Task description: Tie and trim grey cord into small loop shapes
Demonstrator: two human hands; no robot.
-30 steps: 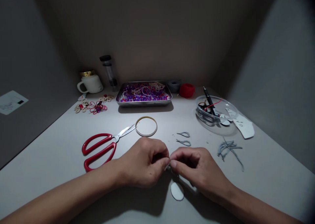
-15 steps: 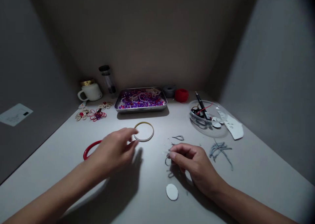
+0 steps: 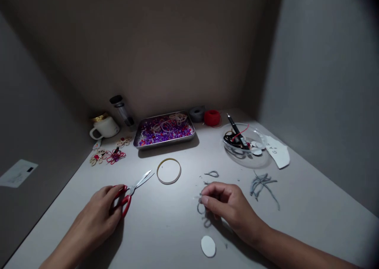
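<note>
Although the left hand (image 3: 100, 210) meets the red-handled scissors (image 3: 132, 189), its fingers mask the handles in part; whether the grip is closed cannot be told. The right hand (image 3: 231, 206) pinches a grey cord loop (image 3: 198, 209), ends obscured at the fingertips. Just beyond, another cord (image 3: 206, 183) is partly covered.

One head-worn camera looks forward and down over the pale, flat desk (image 3: 160, 237), the bare left hand (image 3: 102, 210) and right hand (image 3: 229, 204) near in the lower half, grey side walls (image 3: 322, 103) flanking, the flat brownish back wall (image 3: 166, 52) farthest off.
</note>
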